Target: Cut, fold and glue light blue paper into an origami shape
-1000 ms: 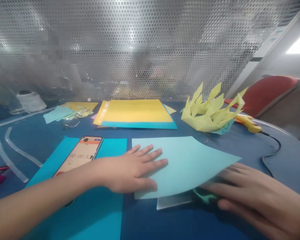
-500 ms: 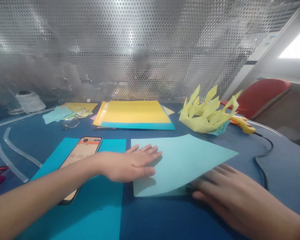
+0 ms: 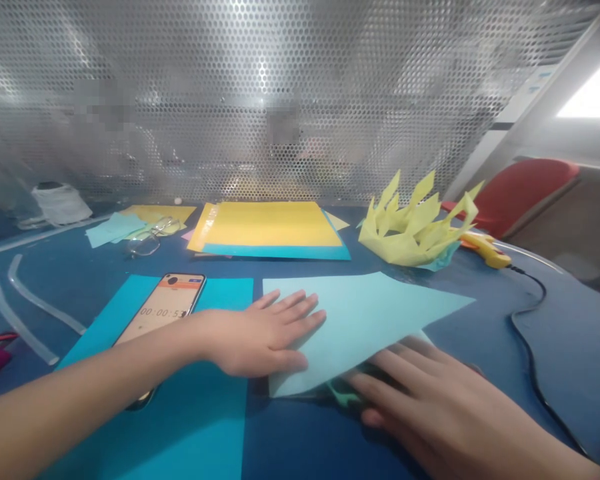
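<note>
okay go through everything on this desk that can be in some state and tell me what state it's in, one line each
left hand: flat, pressing on the pale sheet
right hand: fingers slid under the sheet's near edge
pale blue sheet: near right part lifted
phone: screen lit, timer showing
yellow paper crown: folded, standing upright
paper stack: lying flat
glasses: lying on the table

Pale aqua sheet [image 3: 360, 313] — deeper cyan sheet [image 3: 200, 413] beside it (table [image 3: 80, 280] dark blue) — yellow stack [image 3: 273, 223].
</note>
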Action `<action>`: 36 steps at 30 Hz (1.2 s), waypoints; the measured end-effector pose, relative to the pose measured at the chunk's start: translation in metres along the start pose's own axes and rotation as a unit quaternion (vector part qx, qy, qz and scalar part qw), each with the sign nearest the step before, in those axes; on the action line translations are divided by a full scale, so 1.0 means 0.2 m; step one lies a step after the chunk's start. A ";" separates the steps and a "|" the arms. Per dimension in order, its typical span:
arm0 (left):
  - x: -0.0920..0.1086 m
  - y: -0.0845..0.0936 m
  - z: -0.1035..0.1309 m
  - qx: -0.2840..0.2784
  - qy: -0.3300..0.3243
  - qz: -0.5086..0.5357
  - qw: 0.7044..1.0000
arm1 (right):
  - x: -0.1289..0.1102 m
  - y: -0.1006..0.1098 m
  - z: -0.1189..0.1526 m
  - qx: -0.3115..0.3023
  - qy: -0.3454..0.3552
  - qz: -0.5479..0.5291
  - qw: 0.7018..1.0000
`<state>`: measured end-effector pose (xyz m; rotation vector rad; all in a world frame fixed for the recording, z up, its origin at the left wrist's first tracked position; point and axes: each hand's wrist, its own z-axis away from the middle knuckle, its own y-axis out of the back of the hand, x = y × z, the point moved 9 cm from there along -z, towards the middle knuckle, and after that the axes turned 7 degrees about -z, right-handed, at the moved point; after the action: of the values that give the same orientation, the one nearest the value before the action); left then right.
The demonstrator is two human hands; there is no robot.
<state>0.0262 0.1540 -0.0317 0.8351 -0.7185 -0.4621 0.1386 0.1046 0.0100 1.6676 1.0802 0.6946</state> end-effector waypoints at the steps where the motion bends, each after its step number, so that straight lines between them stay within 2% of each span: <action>1: 0.00 0.00 0.00 0.002 0.000 -0.003 1.000 | 0.00 0.00 0.00 0.000 0.000 0.000 1.000; 9: 0.00 0.00 0.00 0.017 0.002 -0.010 1.000 | -0.04 0.04 0.00 0.021 0.019 -0.008 1.000; 11: 0.00 0.00 0.00 0.016 0.000 -0.009 1.000 | -0.03 0.04 0.01 0.002 0.020 -0.016 1.000; 15: -0.01 -0.01 0.00 0.016 0.001 -0.008 1.000 | 0.05 0.01 0.09 -0.058 0.030 -0.063 0.996; 16: -0.01 -0.01 0.00 0.018 0.000 -0.008 1.000 | 0.08 0.02 0.12 -0.055 0.028 -0.077 0.995; 17: -0.01 -0.01 0.01 0.020 -0.002 -0.006 1.000 | 0.13 0.06 0.15 -0.021 0.018 -0.084 0.996; 21: 0.01 0.00 0.03 0.031 0.001 0.001 1.000 | 0.33 0.24 0.26 0.134 -0.057 0.008 0.989; 23: 0.02 0.00 0.04 0.036 0.010 0.004 0.999 | 0.46 0.31 0.29 0.167 -0.156 0.092 0.969; 25: 0.03 0.01 0.05 0.042 0.021 0.003 0.999 | 0.58 0.34 0.31 0.152 -0.253 0.149 0.944; 27: 0.06 0.01 0.06 0.051 0.033 0.000 0.998 | 0.66 0.35 0.31 0.130 -0.299 0.170 0.930; 30: 0.11 0.03 0.08 0.063 0.043 -0.009 0.997 | 0.74 0.31 0.32 0.083 -0.340 0.183 0.919; 33: 0.19 0.02 0.07 0.066 0.025 -0.019 0.997 | 0.79 0.26 0.35 0.049 -0.361 0.183 0.913; 35: 0.26 -0.03 0.03 0.054 -0.008 -0.034 0.998 | 0.82 0.23 0.37 0.037 -0.364 0.174 0.914; 36: 0.31 -0.09 0.00 0.026 -0.045 -0.062 0.997 | 0.83 0.22 0.38 0.035 -0.364 0.168 0.916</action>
<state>0.0660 0.1033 -0.0222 0.9158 -0.7663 -0.5982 0.2886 0.2159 0.0178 1.9627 0.2905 0.1893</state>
